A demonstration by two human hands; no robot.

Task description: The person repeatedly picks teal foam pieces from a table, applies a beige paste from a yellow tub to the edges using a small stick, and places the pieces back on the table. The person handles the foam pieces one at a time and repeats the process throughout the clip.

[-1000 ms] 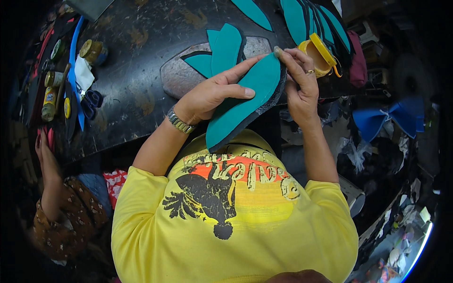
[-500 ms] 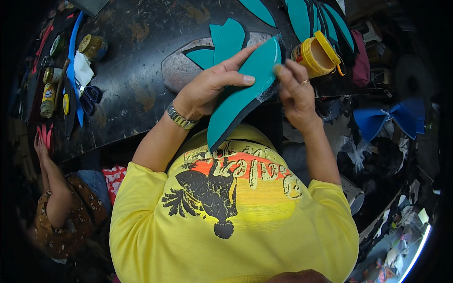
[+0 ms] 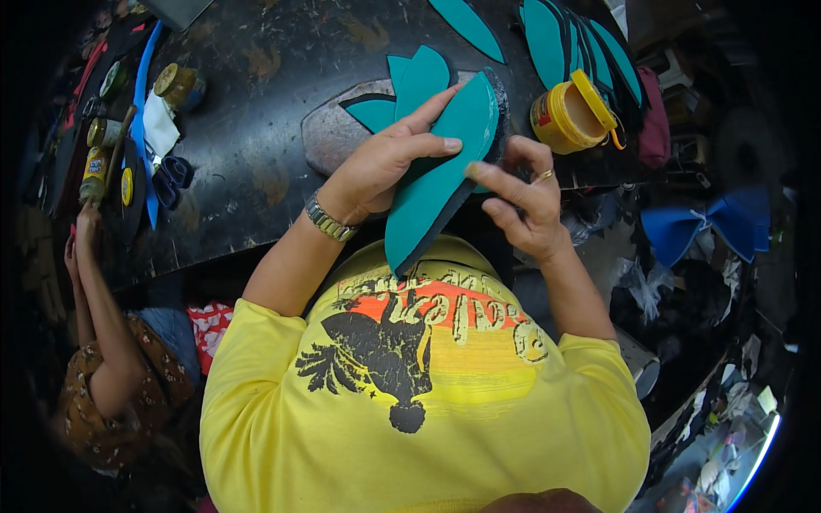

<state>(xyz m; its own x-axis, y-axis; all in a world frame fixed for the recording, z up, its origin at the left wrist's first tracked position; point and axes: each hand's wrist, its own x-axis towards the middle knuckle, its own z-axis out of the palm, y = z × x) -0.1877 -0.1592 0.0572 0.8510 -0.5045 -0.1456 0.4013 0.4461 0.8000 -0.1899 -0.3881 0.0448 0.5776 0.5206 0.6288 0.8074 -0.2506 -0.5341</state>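
A teal leaf-shaped sheet with a dark backing (image 3: 445, 184) is pinched in my left hand (image 3: 389, 162), thumb on its face and fingers behind. A whitish wet smear shows along its upper right edge. My right hand (image 3: 526, 192) holds nothing; its index fingertip touches the sheet's right edge, with the thumb apart and the other fingers partly curled. Beyond my left hand, more teal cut pieces (image 3: 421, 81) lie on a grey stone slab (image 3: 329, 137). An open yellow tub (image 3: 569, 115) of tan paste stands to the right, its lid tipped up.
On the black table (image 3: 248, 171) are a stack of teal pieces (image 3: 547, 43), a single piece (image 3: 466, 26), jars (image 3: 178, 84), scissors (image 3: 171, 178) and a blue strip (image 3: 141, 111). A co-worker's arm (image 3: 107, 299) reaches in at left. Blue shapes (image 3: 705, 224) sit at right.
My right index finger has slid down the sheet's edge toward me, and its thumb has spread away. The co-worker's hand at left has moved up to a small bottle.
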